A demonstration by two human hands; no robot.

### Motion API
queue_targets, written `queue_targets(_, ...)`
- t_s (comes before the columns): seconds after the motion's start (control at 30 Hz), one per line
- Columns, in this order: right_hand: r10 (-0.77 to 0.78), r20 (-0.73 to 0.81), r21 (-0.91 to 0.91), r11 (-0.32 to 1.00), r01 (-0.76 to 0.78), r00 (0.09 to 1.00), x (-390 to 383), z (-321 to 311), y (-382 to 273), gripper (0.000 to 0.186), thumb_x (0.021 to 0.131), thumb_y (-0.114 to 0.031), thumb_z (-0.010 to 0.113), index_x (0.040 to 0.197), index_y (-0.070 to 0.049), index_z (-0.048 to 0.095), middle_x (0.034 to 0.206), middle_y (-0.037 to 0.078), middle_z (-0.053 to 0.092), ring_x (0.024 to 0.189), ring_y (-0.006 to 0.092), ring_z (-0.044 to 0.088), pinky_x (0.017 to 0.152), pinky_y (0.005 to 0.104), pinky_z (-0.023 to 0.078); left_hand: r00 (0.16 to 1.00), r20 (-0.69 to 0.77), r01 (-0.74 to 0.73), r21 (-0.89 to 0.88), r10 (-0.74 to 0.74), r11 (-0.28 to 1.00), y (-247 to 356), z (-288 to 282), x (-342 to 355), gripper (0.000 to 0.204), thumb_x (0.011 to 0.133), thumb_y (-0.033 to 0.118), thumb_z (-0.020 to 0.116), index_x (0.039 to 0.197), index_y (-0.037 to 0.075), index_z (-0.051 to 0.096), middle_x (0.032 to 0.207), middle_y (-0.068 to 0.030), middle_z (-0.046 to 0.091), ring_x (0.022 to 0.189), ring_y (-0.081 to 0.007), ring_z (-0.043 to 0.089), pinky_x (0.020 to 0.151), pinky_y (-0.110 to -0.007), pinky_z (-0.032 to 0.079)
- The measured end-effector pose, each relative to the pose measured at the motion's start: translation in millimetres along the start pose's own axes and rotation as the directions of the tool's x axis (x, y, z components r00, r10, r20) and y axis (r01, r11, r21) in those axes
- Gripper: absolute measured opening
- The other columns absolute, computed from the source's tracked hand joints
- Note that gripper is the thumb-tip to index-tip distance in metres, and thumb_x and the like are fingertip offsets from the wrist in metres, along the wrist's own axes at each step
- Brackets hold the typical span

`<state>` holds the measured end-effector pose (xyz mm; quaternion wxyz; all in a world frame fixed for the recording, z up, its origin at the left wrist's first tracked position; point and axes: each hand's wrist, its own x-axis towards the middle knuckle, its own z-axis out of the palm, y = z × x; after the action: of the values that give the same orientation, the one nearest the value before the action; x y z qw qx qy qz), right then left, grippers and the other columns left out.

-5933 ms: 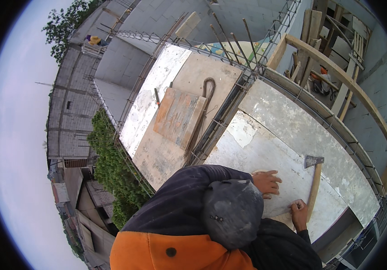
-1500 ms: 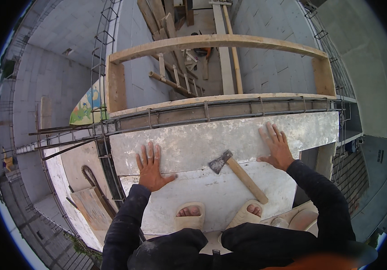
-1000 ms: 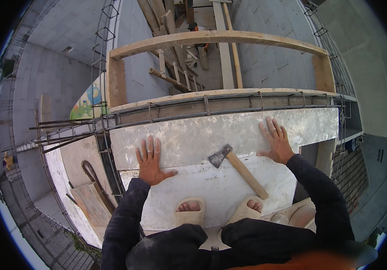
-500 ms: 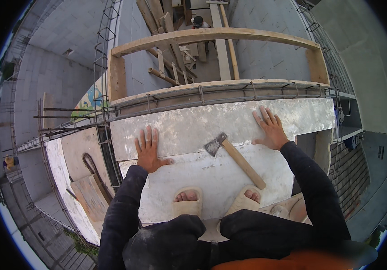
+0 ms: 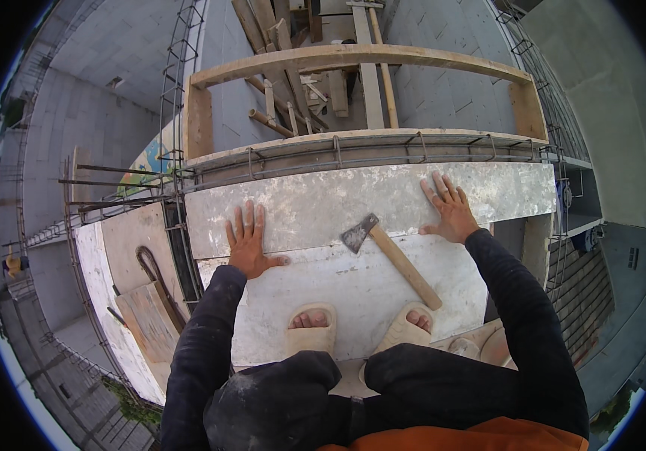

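Presently: hatchet [image 5: 390, 255] lies on board [image 5: 315, 203] between left hand [image 5: 248, 244] and right hand [image 5: 450, 210], both flat, fingers spread, empty.

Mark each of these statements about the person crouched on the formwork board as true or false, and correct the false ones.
1. Both hands lie flat, palms down, on the pale board. True: the left hand and the right hand press on the board with fingers spread.
2. The right hand grips the hatchet's handle. False: the hatchet lies untouched on the board between the hands.
3. The hatchet's metal head points away from the person. True: its wooden handle runs back toward the right sandal.
4. The person wears closed boots. False: open sandals show the toes.
5. A steel rebar cage runs along the board's far edge. True.
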<state>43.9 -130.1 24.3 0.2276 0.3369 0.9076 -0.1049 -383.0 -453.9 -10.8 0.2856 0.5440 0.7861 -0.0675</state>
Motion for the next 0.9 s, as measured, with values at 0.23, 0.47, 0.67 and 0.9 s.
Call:
queue_targets(0.23, 0.015, 0.036, 0.008, 1.0, -0.015, 0.999, 0.4, -4.1, -2.5, 0.127, 0.079, -0.073, 0.083, 0.176, -0.03, 0.013, 0.183, 0.012, 0.008, 0.168, 0.0368, 0.01, 0.134, 0.0603, 0.02, 1.0, 0.019, 0.011, 0.012, -0.011, 1.0, 0.2, 0.3, 1.1, 0.157, 0.069, 0.088, 0.08, 0.175, 0.009, -0.005, 0.181, -0.0234, -0.014, 0.164, -0.0488, -0.02, 0.127, -0.069, -0.012)
queue_targets(0.47, -0.003, 0.003, 0.002, 1.0, 0.003, 1.0, 0.2, -1.7, 0.0, 0.127, 0.078, -0.072, 0.084, 0.176, -0.029, 0.015, 0.183, 0.013, 0.009, 0.168, 0.0382, 0.011, 0.133, 0.0604, 0.021, 1.0, -0.003, -0.005, -0.026, 0.005, 1.0, 0.0, 0.9, -0.3, 0.157, 0.069, 0.087, 0.081, 0.175, 0.01, -0.005, 0.181, -0.0236, -0.013, 0.164, -0.0483, -0.02, 0.127, -0.068, -0.014)
queue_targets(0.67, -0.019, -0.009, 0.013, 1.0, 0.019, 1.0, 1.6, 0.3, -2.3, 0.128, 0.077, -0.072, 0.084, 0.176, -0.028, 0.016, 0.183, 0.014, 0.009, 0.168, 0.039, 0.011, 0.133, 0.0607, 0.021, 1.0, -0.017, -0.002, -0.039, 0.002, 0.999, -2.9, 1.7, -3.9, 0.156, 0.069, 0.086, 0.081, 0.175, 0.01, -0.005, 0.181, -0.0237, -0.013, 0.164, -0.0486, -0.02, 0.127, -0.068, -0.014)
queue_targets(0.9, -0.004, 0.0, 0.048, 0.999, 0.004, 1.0, -0.2, 2.1, 2.2, 0.13, 0.076, -0.069, 0.087, 0.176, -0.028, 0.017, 0.183, 0.013, 0.008, 0.168, 0.0382, 0.009, 0.134, 0.0597, 0.018, 1.0, 0.011, 0.0, -0.055, 0.001, 0.998, 4.4, -8.2, -2.7, 0.155, 0.07, 0.084, 0.082, 0.175, 0.011, -0.006, 0.181, -0.0228, -0.014, 0.164, -0.0476, -0.021, 0.128, -0.067, -0.014)
